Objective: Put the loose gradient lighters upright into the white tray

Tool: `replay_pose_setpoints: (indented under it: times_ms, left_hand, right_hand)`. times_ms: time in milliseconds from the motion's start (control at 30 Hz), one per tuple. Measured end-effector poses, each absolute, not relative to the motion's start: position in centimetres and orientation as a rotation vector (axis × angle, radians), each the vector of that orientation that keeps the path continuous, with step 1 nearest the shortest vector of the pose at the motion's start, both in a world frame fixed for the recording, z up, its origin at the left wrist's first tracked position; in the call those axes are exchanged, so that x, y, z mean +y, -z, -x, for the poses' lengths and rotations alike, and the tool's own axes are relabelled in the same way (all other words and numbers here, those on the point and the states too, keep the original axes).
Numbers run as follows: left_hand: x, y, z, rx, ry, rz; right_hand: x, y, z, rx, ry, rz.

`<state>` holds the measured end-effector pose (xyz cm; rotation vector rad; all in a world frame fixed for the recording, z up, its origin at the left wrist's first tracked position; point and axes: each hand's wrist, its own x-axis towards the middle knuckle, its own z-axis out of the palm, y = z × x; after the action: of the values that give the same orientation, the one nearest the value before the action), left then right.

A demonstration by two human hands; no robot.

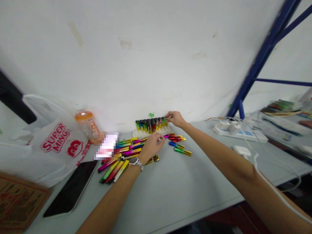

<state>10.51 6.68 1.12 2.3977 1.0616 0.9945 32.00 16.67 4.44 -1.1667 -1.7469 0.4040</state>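
Currently; white rack [136, 134] holds upright tubes [153, 124]; right hand [175, 118] at one end

The single view looks from the person's head, forward and down, over the tabletop [185, 185] to the white wall [158, 65] on the far side. It is wide, reaching from the shopping bag [55, 143] on the left to the blue metal frame [253, 70] on the right. The tabletop's near edge slants across the bottom; the left hand [154, 145] and right hand [175, 119] appear small, at arm's reach near mid-view.
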Motion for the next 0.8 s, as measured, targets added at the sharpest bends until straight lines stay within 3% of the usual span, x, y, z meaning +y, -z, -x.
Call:
replay_pose_setpoints:
  times_ms: [400,800]
  left_hand:
    - [7.4,-1.5,-11.1,1.156,-0.912,-2.458]
    - [8.9,-2.8,-13.4,1.343,-0.462,-2.814]
  right_hand:
    - [17.9,-3.6,-33.3,-1.786,-0.376,1.201]
    - [18.5,-3.9,-33.1,-2.089,-0.093,1.214]
